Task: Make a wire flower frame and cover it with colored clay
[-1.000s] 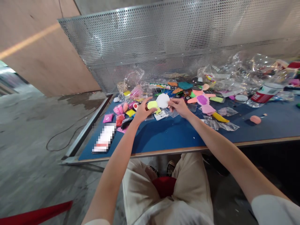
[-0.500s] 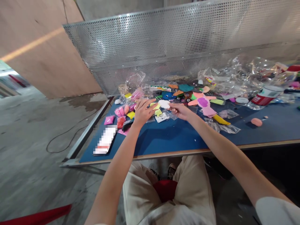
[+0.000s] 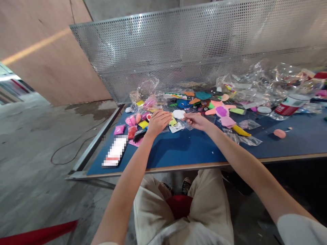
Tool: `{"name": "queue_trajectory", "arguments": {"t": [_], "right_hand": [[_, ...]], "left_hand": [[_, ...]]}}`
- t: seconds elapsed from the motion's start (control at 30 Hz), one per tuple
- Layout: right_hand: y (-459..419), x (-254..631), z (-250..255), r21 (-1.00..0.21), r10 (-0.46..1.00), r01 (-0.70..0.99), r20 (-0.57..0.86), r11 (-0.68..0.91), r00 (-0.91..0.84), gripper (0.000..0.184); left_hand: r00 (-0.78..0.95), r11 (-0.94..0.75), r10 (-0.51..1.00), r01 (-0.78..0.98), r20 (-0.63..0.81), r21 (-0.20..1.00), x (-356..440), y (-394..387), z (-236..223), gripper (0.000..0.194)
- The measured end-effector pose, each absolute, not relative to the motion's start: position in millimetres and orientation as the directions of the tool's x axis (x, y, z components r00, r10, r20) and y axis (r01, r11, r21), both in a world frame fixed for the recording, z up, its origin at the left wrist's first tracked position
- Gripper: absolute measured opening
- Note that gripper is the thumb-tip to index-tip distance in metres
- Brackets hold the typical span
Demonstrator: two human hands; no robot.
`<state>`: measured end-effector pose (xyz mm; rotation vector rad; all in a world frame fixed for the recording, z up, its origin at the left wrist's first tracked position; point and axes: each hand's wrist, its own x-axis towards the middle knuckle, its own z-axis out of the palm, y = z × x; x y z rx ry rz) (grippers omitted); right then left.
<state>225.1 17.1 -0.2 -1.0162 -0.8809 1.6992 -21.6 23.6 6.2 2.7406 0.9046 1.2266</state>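
Observation:
My right hand (image 3: 196, 121) pinches the right edge of a flat white oval piece of soft clay (image 3: 178, 114) between thumb and fingers. Just left of it is my left hand (image 3: 158, 122), back upward, its fingers stretched out and lying close together. Whether its fingertips touch anything underneath cannot be made out. Partly behind those fingertips shows a small yellow-green clay shape (image 3: 173, 121). A white crumpled wrapper (image 3: 176, 127) lies on the blue table below the white piece.
Pink, red and yellow clay packets (image 3: 132, 131) lie at left, near a blurred-out phone-like slab (image 3: 114, 151). A pink clay figure (image 3: 224, 115), a yellow piece (image 3: 241, 131), clear plastic wrappers (image 3: 268, 81) and a red-and-white tub (image 3: 292, 104) spread rightward. A perforated metal panel (image 3: 178, 44) stands behind.
The spread fingers of my left hand have come together and flattened, with the hand slightly further right. My right hand keeps its pinch on the white clay piece, almost unmoved.

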Motion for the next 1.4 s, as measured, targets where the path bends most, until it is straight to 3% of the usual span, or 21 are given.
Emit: {"name": "queue_trajectory", "arguments": {"t": [0.2, 0.33, 0.43, 0.57, 0.73, 0.83, 0.97, 1.07, 1.17, 1.27, 1.4], "right_hand": [[12.5, 224.1, -0.1, -0.916, 0.955, -0.338, -0.129, -0.218, -0.267, 0.02], [11.7, 222.8, 0.8, -0.925, 0.957, -0.312, -0.139, -0.217, -0.254, 0.023], [12.6, 221.3, -0.6, -0.927, 0.956, -0.296, -0.158, -0.23, -0.248, 0.026], [11.8, 221.3, -3.2, -0.934, 0.957, -0.284, -0.148, -0.218, -0.249, 0.017], [3.8, 221.0, -1.4, -0.969, 0.966, -0.235, -0.017, -0.08, -0.258, 0.016], [1.5, 218.5, -1.2, -0.964, 0.963, -0.263, 0.043, -0.029, -0.266, 0.026], [4.4, 214.6, -4.1, -0.942, 0.965, -0.33, 0.023, -0.067, -0.261, 0.035], [7.9, 214.2, -5.8, -0.937, 0.98, -0.345, 0.022, -0.049, -0.198, 0.032], [9.6, 216.2, -5.8, -0.94, 0.984, -0.339, 0.035, -0.027, -0.176, 0.028], [9.0, 218.3, -4.2, -0.944, 0.982, -0.329, 0.051, -0.012, -0.183, 0.026], [7.8, 219.5, -2.5, -0.949, 0.98, -0.313, 0.084, 0.023, -0.181, 0.033]], "left_hand": [[0.493, -0.778, 0.524, 0.61, 0.695, 0.154, -24.0, 19.7, 9.2, 0.024], [0.53, -0.779, 0.514, 0.618, 0.674, 0.107, -24.6, 19.1, 12.0, 0.026], [0.527, -0.791, 0.517, 0.595, 0.675, 0.142, -24.4, 19.9, 11.9, 0.026], [0.49, -0.782, 0.549, 0.587, 0.677, 0.209, -23.4, 19.5, 11.1, 0.022], [0.372, -0.755, 0.577, 0.583, 0.727, 0.302, -21.6, 15.0, 12.9, 0.015], [0.289, -0.719, 0.567, 0.63, 0.771, 0.293, -21.2, 13.6, 12.4, 0.021], [0.225, -0.679, 0.542, 0.684, 0.81, 0.265, -22.4, 19.0, 7.2, 0.04], [0.149, -0.667, 0.578, 0.653, 0.802, 0.359, -24.4, 27.3, 1.3, 0.073], [0.131, -0.653, 0.698, 0.519, 0.704, 0.551, -24.8, 33.9, -5.0, 0.094], [0.22, -0.617, 0.784, 0.384, 0.581, 0.687, -22.9, 35.7, -9.4, 0.095], [0.208, -0.611, 0.79, 0.351, 0.576, 0.71, -20.0, 33.7, -10.2, 0.085]]}}
